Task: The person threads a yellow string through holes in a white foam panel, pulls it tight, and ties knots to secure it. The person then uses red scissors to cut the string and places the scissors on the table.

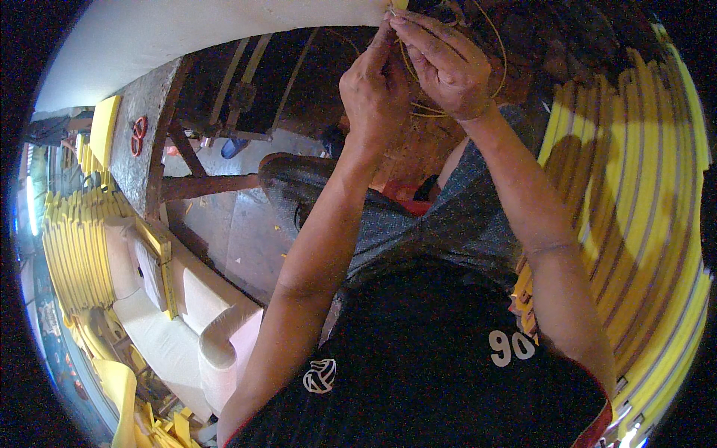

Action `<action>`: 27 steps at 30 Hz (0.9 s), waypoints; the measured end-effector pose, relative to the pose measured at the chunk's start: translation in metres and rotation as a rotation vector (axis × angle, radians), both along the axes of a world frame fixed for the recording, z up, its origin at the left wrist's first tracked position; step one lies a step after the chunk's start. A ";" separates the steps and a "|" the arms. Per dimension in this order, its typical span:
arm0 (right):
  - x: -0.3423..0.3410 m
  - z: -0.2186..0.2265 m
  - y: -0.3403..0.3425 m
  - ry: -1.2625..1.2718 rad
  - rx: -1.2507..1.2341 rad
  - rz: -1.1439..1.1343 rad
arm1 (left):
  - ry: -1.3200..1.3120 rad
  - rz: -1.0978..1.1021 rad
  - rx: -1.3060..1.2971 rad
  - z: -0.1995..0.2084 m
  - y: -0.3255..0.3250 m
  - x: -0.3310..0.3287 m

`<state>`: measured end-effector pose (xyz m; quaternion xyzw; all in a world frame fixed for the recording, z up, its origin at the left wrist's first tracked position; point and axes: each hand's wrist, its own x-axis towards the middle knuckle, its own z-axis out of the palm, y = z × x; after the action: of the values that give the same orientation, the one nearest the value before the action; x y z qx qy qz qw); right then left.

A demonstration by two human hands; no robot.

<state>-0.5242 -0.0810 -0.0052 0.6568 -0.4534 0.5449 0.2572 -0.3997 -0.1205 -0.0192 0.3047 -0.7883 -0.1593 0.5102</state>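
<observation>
My left hand (pixel 376 93) and my right hand (pixel 446 66) are raised together at the top of the view, both closed, thumbs and forefingers pinched fingertip to fingertip. A thin yellow cord (pixel 504 66) loops from the fingertips around and behind my right hand. A tiny pale tip shows between the fingers; what my left fingers pinch is too small to make out. Just above and left of my hands is the edge of a large pale, smooth surface (pixel 202 30).
Red-handled scissors (pixel 138 136) lie on a worn table (pixel 153 97) at left. Tall stacks of yellow foam sheets (pixel 635 194) stand close at right, with another yellow stack (pixel 78 254) at far left. A cream upholstered seat (pixel 160 336) sits lower left; a blue slipper (pixel 234 147) lies on the floor.
</observation>
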 end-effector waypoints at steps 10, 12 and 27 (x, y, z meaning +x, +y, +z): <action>-0.003 -0.002 -0.003 -0.060 -0.026 0.086 | 0.024 -0.011 -0.025 -0.001 -0.001 -0.001; -0.003 0.003 0.001 -0.038 0.010 0.065 | 0.027 -0.010 -0.031 -0.002 -0.001 0.000; -0.014 0.027 -0.001 -0.248 0.232 0.158 | -0.068 0.006 0.181 0.004 0.006 0.003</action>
<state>-0.5380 -0.0824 0.0220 0.6433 -0.4886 0.5843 0.0781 -0.3968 -0.1142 -0.0152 0.3573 -0.7867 -0.2179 0.4539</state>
